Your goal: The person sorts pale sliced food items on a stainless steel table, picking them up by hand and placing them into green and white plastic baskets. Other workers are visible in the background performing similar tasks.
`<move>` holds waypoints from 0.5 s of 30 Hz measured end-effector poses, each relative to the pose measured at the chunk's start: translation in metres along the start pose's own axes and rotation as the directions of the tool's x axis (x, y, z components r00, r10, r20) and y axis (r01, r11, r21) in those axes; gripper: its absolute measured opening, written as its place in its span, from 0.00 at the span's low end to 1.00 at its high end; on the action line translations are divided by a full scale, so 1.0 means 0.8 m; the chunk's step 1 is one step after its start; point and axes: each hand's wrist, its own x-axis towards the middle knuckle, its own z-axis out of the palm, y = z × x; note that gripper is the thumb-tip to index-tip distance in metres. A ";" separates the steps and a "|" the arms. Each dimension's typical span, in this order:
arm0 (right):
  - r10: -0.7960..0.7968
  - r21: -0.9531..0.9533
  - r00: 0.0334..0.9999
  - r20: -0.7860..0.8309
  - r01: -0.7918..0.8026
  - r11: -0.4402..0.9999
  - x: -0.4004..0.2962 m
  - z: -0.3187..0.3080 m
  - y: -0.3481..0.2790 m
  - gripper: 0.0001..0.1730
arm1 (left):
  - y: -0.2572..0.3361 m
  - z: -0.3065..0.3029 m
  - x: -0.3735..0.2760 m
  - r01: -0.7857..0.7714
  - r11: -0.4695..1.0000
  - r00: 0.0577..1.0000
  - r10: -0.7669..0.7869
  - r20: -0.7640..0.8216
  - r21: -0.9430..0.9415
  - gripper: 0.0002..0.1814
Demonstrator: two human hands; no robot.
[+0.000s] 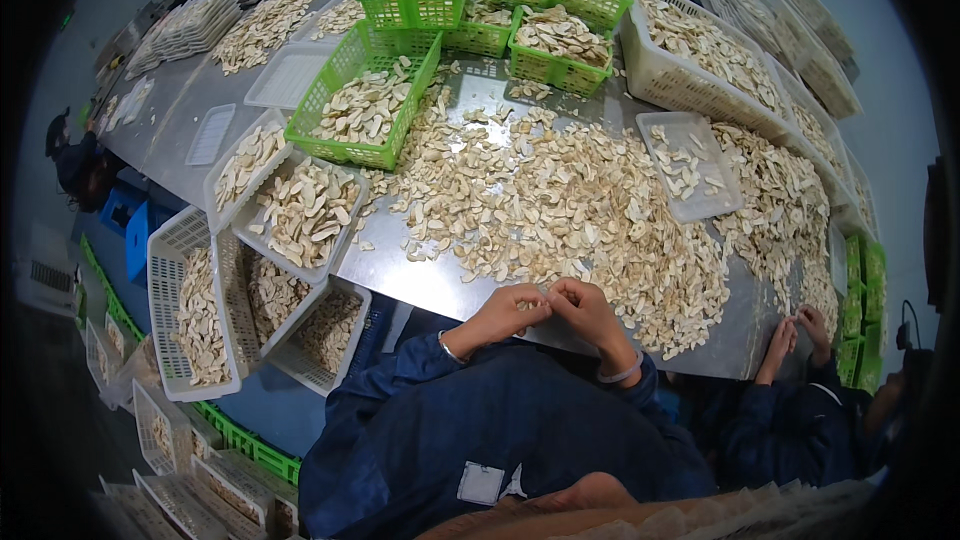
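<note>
My left hand [504, 315] is at the near edge of the metal table [405, 281], its fingers closed around pale dried slices that partly show between them. Close against it, fingertips touching or nearly so, is my right hand [589, 311]; whether it grips a slice too is hidden by its fingers. Just beyond both hands spreads a wide loose heap of pale dried slices [555, 202]. A shallow white plastic tray [720, 202] with a few slices lies on the heap's right side.
Green plastic baskets [394, 154] of slices stand at the back. White plastic baskets and trays [356, 240] crowd the left edge, some below table height. A long white crate [675, 94] stands at the back right. A co-worker's hands [787, 337] are at the table's right. Other people are farther off.
</note>
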 end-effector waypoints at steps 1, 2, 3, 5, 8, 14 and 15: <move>0.013 0.021 1.000 0.011 -0.013 1.000 0.000 -0.001 0.006 0.09 | -0.003 0.002 0.001 -0.021 1.000 1.000 0.021 -0.004 0.017 0.08; 0.025 0.041 0.999 0.022 -0.026 0.999 0.000 -0.003 0.013 0.09 | -0.006 0.005 0.001 -0.041 0.999 0.999 0.042 -0.007 0.034 0.08; 0.039 0.061 0.999 0.031 -0.040 0.997 0.000 -0.006 0.019 0.09 | -0.006 0.007 0.002 -0.062 0.997 0.998 0.062 -0.008 0.050 0.08; 0.046 0.074 0.998 -0.041 -0.042 0.996 0.005 -0.012 0.025 0.09 | -0.003 0.008 0.002 -0.023 0.999 1.000 0.023 0.012 -0.044 0.09; -0.003 -0.177 0.950 -0.312 -0.055 0.983 0.022 -0.028 0.007 0.07 | -0.003 -0.001 0.002 0.082 0.921 0.996 -0.058 0.073 -0.381 0.10; -0.561 -0.812 0.806 -0.189 0.193 0.551 0.061 -0.044 0.018 0.13 | -0.040 -0.023 0.008 0.182 0.565 0.981 -0.051 0.186 -0.805 0.08; -0.583 -0.816 0.793 -0.176 0.214 0.538 0.065 -0.043 0.015 0.12 | -0.041 -0.024 0.008 0.173 0.575 0.983 -0.050 0.177 -0.799 0.08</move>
